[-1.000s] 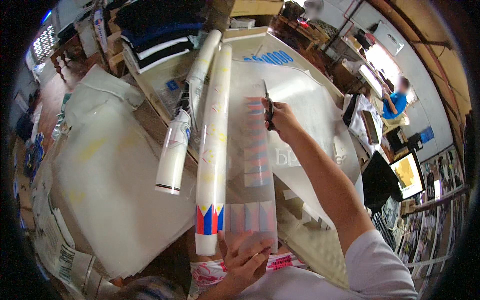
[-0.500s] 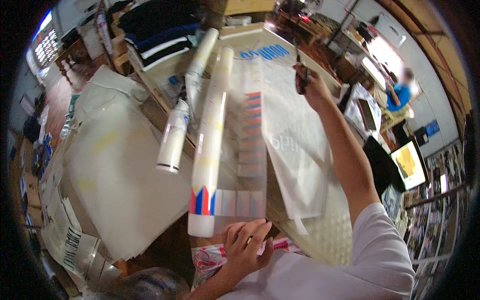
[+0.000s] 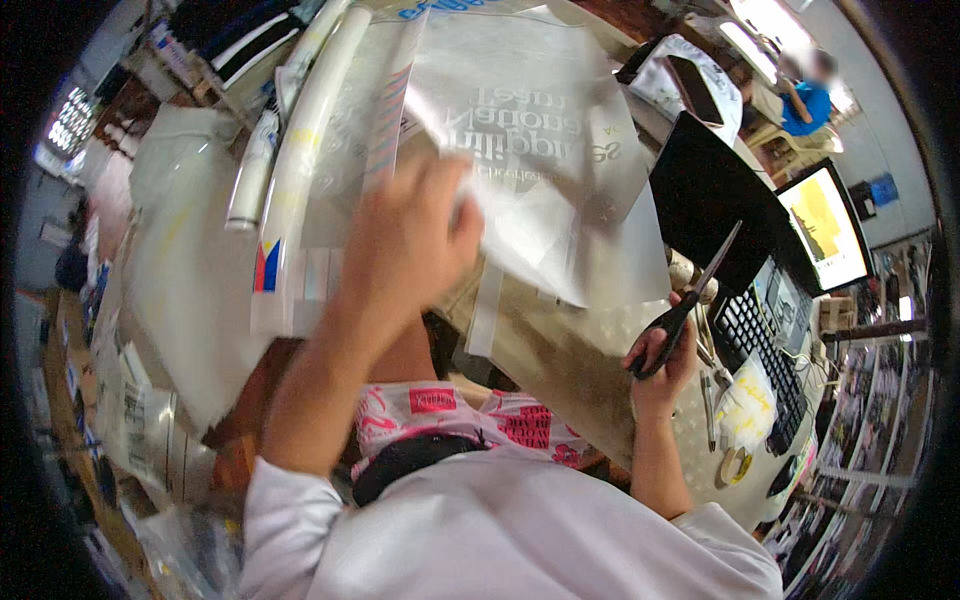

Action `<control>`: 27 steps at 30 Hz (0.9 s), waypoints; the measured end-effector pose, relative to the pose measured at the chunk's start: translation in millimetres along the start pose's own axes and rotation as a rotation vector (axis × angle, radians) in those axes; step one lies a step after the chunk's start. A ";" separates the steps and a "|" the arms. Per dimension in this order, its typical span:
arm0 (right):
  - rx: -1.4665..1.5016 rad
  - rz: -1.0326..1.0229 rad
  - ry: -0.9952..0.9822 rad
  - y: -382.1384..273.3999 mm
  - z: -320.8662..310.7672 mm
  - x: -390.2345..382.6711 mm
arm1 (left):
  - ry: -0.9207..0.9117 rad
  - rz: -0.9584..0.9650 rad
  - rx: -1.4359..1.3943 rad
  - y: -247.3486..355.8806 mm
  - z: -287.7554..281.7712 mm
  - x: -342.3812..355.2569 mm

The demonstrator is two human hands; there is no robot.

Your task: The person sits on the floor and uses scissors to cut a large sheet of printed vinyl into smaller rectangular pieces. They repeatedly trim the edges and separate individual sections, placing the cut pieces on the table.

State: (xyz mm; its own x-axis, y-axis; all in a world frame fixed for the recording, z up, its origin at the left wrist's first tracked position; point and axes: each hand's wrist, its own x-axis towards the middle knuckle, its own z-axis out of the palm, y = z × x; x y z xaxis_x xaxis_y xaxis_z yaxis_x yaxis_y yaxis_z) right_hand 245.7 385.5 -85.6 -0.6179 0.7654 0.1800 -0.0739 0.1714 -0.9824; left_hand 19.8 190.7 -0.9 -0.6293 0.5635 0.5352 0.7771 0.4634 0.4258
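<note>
My right hand [image 3: 668, 372] grips black-handled scissors [image 3: 662, 335] at the right side of the table, their blades pointing up and to the right. My left hand [image 3: 412, 225] is raised over the near left part of a clear film sheet [image 3: 540, 70] with pale printed lettering. Motion smears its fingers, so I cannot make out whether they hold the film. A narrow strip [image 3: 486, 315] hangs at the table's near edge. Left of my left hand lies a long roll of film [image 3: 305, 150] with a red, white and blue print near its near end.
A second wrapped roll [image 3: 255, 170] lies farther left, beside large translucent sheets [image 3: 180, 230]. To the right are a keyboard [image 3: 765, 345], a lit monitor [image 3: 825, 225], a tape roll [image 3: 735, 466] and pens [image 3: 711, 410]. A person in blue [image 3: 800, 108] sits at the far right.
The scissors in my right hand have come back from the table's far side to its near right. My left hand has risen from the near edge over the film. The view has shifted.
</note>
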 end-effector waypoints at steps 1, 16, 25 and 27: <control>0.011 -0.015 -0.040 0.1 -3.2 -3.2 | -0.002 -0.010 0.050 2.6 -10.8 20.7; 0.258 0.280 -0.192 -24.2 -12.2 -7.1 | 0.212 -0.141 0.673 -77.7 -246.6 136.0; -0.822 -0.021 -0.492 -40.4 -40.9 16.1 | -0.501 0.390 -0.171 107.6 -13.2 -25.6; -0.897 -0.010 -0.462 -36.2 -47.6 13.1 | -0.563 0.451 -0.301 118.9 23.2 -26.6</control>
State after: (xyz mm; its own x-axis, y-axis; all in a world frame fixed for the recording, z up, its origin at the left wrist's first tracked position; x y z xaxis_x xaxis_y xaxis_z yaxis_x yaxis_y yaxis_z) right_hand 277.5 418.8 -45.3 -0.8774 0.4783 -0.0356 0.4178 0.7257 -0.5467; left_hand 128.8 246.6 18.5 -0.0986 0.9528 0.2872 0.8771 -0.0531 0.4774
